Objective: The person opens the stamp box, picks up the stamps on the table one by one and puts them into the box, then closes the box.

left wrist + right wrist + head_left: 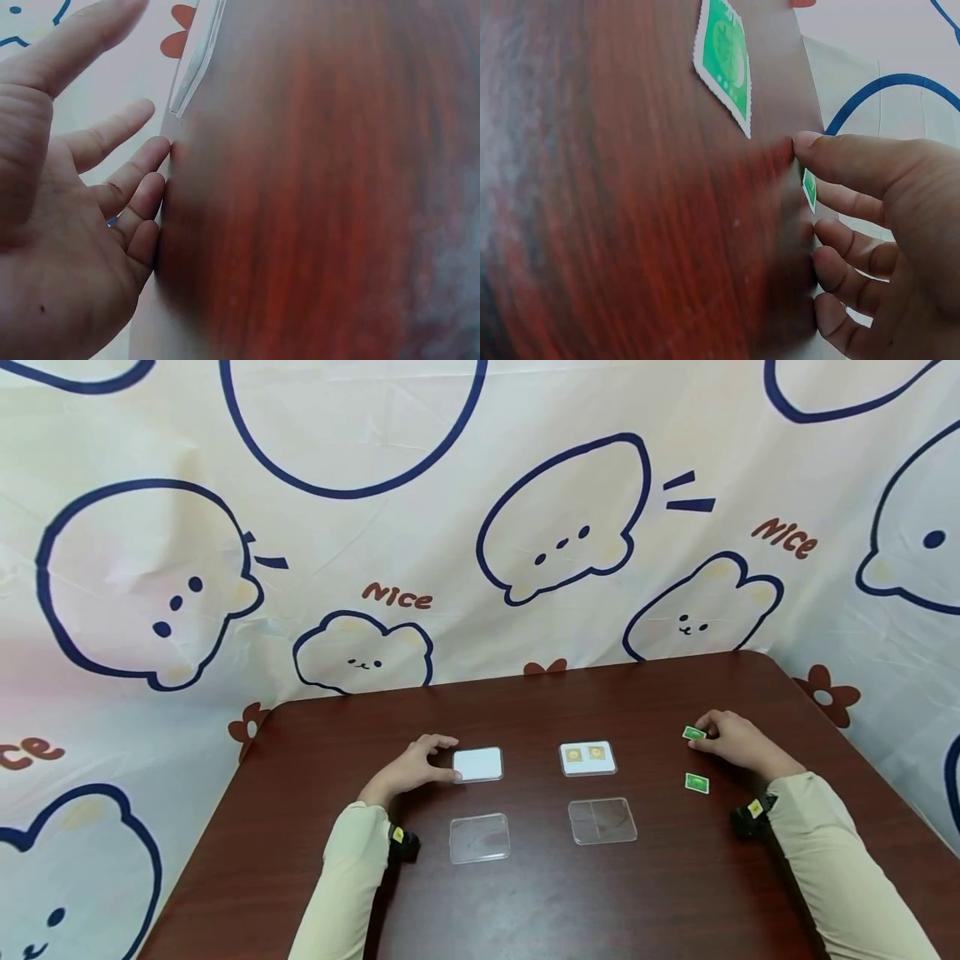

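My left hand rests at the left end of a clear case with a white insert, thumb tip at its near corner, forefinger stretched past its far corner. In the left wrist view the fingers are loosely bent, with nothing in the palm. At the right, my right hand pinches a green postage stamp between thumb and forefinger, close at the tabletop. The thumb partly hides that stamp in the right wrist view. Another green stamp, white-edged and perforated, lies nearer on the table.
A second white-lined case holds two yellowish stamps side by side. Two clear plastic lids lie in front of the cases. The dark wooden table ends at a printed cloth backdrop.
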Tool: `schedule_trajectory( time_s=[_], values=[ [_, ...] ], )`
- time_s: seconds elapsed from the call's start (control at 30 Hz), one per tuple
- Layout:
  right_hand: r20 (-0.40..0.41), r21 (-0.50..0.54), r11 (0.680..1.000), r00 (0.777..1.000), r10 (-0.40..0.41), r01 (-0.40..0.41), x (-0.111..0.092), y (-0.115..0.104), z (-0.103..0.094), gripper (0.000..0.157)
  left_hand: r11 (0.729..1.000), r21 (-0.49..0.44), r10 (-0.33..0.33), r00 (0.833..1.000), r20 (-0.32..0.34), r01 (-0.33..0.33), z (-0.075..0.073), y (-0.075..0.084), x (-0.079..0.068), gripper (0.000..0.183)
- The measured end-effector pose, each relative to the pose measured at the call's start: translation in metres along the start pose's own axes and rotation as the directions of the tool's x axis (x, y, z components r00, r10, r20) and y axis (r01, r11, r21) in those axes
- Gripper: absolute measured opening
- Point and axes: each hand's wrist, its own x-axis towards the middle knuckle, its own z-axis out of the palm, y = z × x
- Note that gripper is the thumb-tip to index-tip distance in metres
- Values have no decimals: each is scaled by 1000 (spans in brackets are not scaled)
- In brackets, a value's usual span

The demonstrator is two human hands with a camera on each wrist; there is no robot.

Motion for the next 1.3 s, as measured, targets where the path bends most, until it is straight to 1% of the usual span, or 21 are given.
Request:
schedule_trajectory(
  time_s=[0.1, 0.2, 0.3, 0.5, 0.67, 0.83, 1.03, 1.2, 1.3],
  values=[
    [-6, -1, 1000, 1000, -9, 9, -1, 0, 0, 33, 1000, 6, -14, 1000, 11, 14, 1, -1, 0, 68],
    [-7, -6, 1000, 1000, -18, 18, -2, 0, 1, 30, 999, 43, -23, 1000, 5, 22, 2, -1, 0, 69],
    [-8, -12, 1000, 1000, -23, 23, -2, 0, 1, 28, 997, 73, -26, 1000, -12, 27, 4, 0, 0, 69],
    [-21, -18, 999, 999, -42, 41, -3, -1, 2, 25, 995, 94, -20, 999, -43, 24, 5, 0, 1, 63],
    [-18, -1, 999, 999, -32, 32, -4, -5, 4, 25, 990, 137, -13, 997, -71, 22, 7, 1, 0, 59],
    [-2, 18, 999, 999, -37, 37, -5, -17, 6, 24, 986, 163, -6, 996, -93, 21, 10, 0, -5, 58],
    [0, 41, 998, 998, -55, 55, -2, -35, 4, 24, 987, 163, 8, 994, -110, 10, 13, -2, -6, 57],
    [-7, 60, 996, 997, -72, 72, 7, -56, 9, 23, 986, 165, 23, 994, -106, -5, 13, -2, -3, 56],
    [-4, 77, 993, 996, -85, 85, 14, -72, 13, 22, 985, 174, 26, 994, -104, -7, 12, -1, -2, 56]
  ],
)
